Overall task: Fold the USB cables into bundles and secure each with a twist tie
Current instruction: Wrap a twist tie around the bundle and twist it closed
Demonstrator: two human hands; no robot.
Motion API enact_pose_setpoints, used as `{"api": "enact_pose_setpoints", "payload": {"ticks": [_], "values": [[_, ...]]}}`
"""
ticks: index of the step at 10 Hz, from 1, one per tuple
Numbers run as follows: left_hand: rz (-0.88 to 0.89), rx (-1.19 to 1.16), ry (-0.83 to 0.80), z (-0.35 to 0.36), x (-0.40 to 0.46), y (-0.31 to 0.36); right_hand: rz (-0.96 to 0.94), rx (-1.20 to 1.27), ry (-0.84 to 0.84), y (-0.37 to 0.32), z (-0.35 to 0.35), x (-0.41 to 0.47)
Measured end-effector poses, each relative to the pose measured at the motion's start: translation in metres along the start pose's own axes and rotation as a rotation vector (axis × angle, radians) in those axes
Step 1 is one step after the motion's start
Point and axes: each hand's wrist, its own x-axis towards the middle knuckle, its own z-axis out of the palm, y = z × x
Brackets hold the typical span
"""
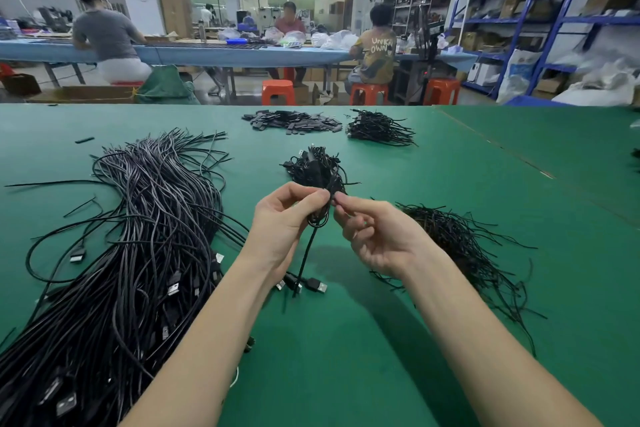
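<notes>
I am at the tying step: my left hand (282,215) clenches a folded bundle of thin black USB cable (320,210) in the air above the green felt-covered table (450,184), its silver-tipped plug (317,285) dangling down toward me, while my right hand (372,232) pinches what I take to be a black twist tie at the bundle's waist (too thin to make out for certain). Next, I judge, I must wind the tie tight, then drop the bundle on the small heap of finished black bundles (317,166) just beyond it; the big sheaf of loose black cables (138,236) lies to its left, the scatter of black ties (464,246) to its right.
</notes>
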Motion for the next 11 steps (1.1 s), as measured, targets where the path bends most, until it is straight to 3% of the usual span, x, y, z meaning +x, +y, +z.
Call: {"api": "enact_pose_setpoints", "payload": {"ticks": [2,3,4,5,6,7,8,9,10,11], "values": [[-0.182,-0.05,0.055,-0.009,0.003,0.0,-1.019,-1.359,0.168,-0.004,-0.012,-0.001],[-0.224,-0.063,0.026,-0.009,0.002,0.0,-1.257,-1.577,0.213,-0.007,-0.016,-0.005],[-0.242,-0.044,0.019,-0.009,0.002,0.001,-1.366,-1.602,0.201,-0.006,-0.017,-0.005],[-0.265,-0.031,0.012,-0.01,0.001,0.001,-1.401,-1.609,0.17,-0.007,-0.02,-0.004],[-0.235,0.018,0.032,-0.009,0.0,-0.002,-1.302,-1.536,0.248,-0.001,-0.023,-0.001],[-0.1,0.056,0.086,-0.004,-0.001,-0.005,-0.743,-0.832,0.251,0.008,-0.012,0.007],[-0.026,0.1,0.109,-0.002,0.0,-0.005,-0.083,-0.043,0.066,0.016,-0.004,0.011],[-0.13,0.069,0.117,-0.008,0.001,-0.002,-0.339,-0.526,0.143,0.015,-0.005,0.009],[-0.217,-0.016,0.115,-0.012,0.003,0.0,-0.917,-1.18,0.161,0.002,-0.013,0.002],[-0.272,-0.018,0.086,-0.014,0.004,0.0,-1.174,-1.574,0.144,-0.004,-0.02,0.0]]}}
